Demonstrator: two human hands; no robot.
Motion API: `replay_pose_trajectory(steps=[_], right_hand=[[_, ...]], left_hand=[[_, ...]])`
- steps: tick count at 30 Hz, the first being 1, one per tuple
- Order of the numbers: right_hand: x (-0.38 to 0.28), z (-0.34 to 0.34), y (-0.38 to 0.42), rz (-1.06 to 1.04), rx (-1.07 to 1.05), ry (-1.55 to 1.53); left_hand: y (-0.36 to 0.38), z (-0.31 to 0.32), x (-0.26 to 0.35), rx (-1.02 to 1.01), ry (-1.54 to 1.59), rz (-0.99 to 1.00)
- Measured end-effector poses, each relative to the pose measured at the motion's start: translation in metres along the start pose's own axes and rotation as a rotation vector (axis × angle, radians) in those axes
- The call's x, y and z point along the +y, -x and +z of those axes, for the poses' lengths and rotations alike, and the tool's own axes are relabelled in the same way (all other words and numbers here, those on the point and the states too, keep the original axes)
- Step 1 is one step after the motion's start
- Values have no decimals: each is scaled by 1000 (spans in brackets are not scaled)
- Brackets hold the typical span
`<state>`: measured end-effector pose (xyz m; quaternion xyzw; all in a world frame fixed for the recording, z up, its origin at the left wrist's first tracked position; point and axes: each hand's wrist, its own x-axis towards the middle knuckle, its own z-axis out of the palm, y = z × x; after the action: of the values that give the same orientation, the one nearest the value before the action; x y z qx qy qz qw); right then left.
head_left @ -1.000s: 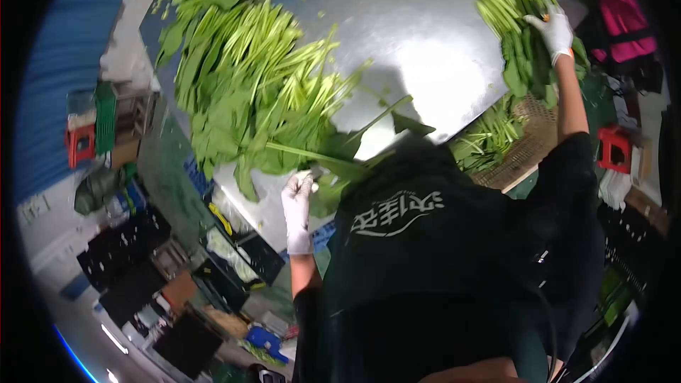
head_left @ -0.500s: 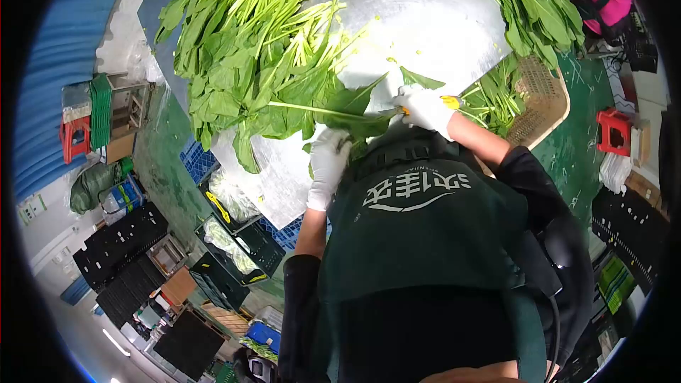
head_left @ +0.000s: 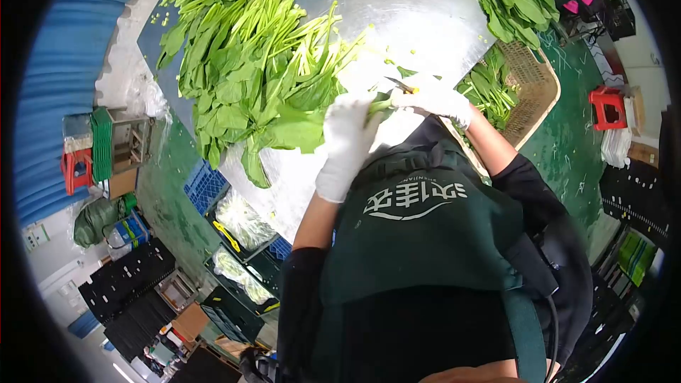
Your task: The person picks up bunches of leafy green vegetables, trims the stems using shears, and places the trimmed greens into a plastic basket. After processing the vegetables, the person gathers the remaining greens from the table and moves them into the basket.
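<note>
My left hand (head_left: 346, 143), in a white glove, is closed round a leafy green stalk (head_left: 294, 128) near the table's front edge. My right hand (head_left: 438, 99), also gloved, is closed on small scissors (head_left: 401, 85), with the blades pointing left and the handle mostly hidden in the palm. The stalk's cut end lies between the two hands. A large heap of leafy greens (head_left: 234, 78) covers the left part of the metal table (head_left: 418, 0). Another bunch of greens (head_left: 507, 0) rests at the table's right corner.
A tan plastic basket (head_left: 539, 92) with greens stands beside the table on the right. Black crates with wrapped vegetables (head_left: 241, 220) and a blue crate (head_left: 204, 186) are at the lower left. Red stools (head_left: 608, 108) stand on both sides. Small stem bits are scattered on the table.
My left hand has moved up and right, closer to my right hand, and now grips the greens higher. The long stalk between the hands has shifted, and the scissor blades now show.
</note>
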<state>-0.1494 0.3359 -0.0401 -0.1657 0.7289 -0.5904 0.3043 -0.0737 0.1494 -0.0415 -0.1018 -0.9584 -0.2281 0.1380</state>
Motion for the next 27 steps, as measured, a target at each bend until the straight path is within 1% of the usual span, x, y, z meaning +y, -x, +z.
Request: replay_pose_trajectory(steps=[1, 2, 3, 4, 5, 6, 8, 9, 10, 12, 13, 14, 16, 17, 18, 20, 21, 22, 23, 24, 25, 26, 27], right_hand=[[-6, 3, 2, -92, 11, 70], [-8, 8, 5, -95, 27, 71], [-8, 14, 6, -4, 84, -63], [-6, 15, 5, 82, 140, -199], [4, 13, 5, 64, 114, -117], [13, 19, 3, -158, 201, 87], [32, 27, 1, -202, 218, 493], [25, 32, 3, -172, 213, 633], [19, 34, 0, -170, 221, 634], [8, 39, -5, 13, 155, 764], [4, 42, -3, -157, 312, 698], [11, 42, -5, -160, 304, 700], [40, 35, -19, -199, 211, 615], [51, 27, -32, 281, 12, 726], [45, 27, -37, 269, 3, 737], [32, 37, -38, -8, 60, 615], [38, 47, -55, -140, 21, 858], [45, 62, -66, -142, 17, 858], [51, 77, -77, -309, 62, 942], [54, 90, -85, -478, 110, 1021], [53, 100, -92, -484, 109, 1020], [51, 109, -98, -433, 50, 1088], [52, 115, -103, -382, -11, 1156]], left_hand=[[-2, 6, 2, -88, 12, -57], [-3, 12, 1, -177, 24, -112], [-4, 12, 0, -177, 26, -94], [-5, 10, -1, -130, 102, -169], [-5, 9, -3, -86, 177, -247], [-4, 9, -6, -89, 174, -234], [-4, 10, -14, 21, 449, -333], [-4, 9, -17, 15, 503, -333], [-5, 10, -18, 12, 505, -325], [-6, 8, -19, -67, 540, -373], [-5, 5, -20, -63, 540, -376], [-3, -1, -20, -50, 537, -361], [7, -16, -25, -27, 529, -349], [16, -27, -31, 14, 556, -470], [25, -37, -38, 60, 585, -595], [53, -41, -72, 92, 491, -752], [61, -48, -78, 96, 539, -816], [66, -53, -83, 104, 587, -874], [82, -44, -100, 194, 540, -813], [88, -44, -103, 199, 538, -813], [91, -45, -105, 225, 518, -815], [95, -45, -108, 252, 500, -818], [101, -42, -114, 235, 532, -856]])
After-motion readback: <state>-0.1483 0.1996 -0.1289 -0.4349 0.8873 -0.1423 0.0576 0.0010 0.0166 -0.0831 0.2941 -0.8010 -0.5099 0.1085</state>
